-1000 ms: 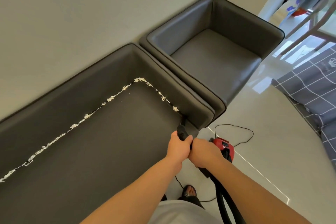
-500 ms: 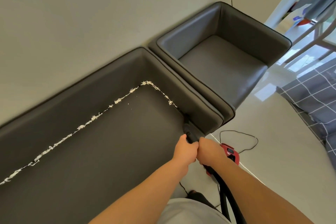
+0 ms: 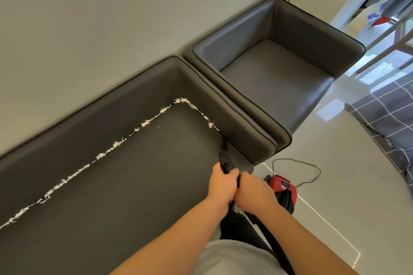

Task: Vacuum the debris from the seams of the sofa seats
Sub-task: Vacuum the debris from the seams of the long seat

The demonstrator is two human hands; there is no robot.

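Both hands wrapped around the black plastic crevice nozzle (image 3: 224, 158): left hand (image 3: 222, 183) nearer the tip, right hand (image 3: 253, 192) just behind, for steady aim. Tip pressed into the side seam of the long dark grey leather sofa (image 3: 134, 185). White shredded debris (image 3: 116, 144) lying just beyond the tip, around the corner and along the sofa's back seam. Red vacuum body (image 3: 282, 187) on the floor beside the sofa's front corner, near enough for the hose.

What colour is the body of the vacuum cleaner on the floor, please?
Red vacuum cleaner, head view.
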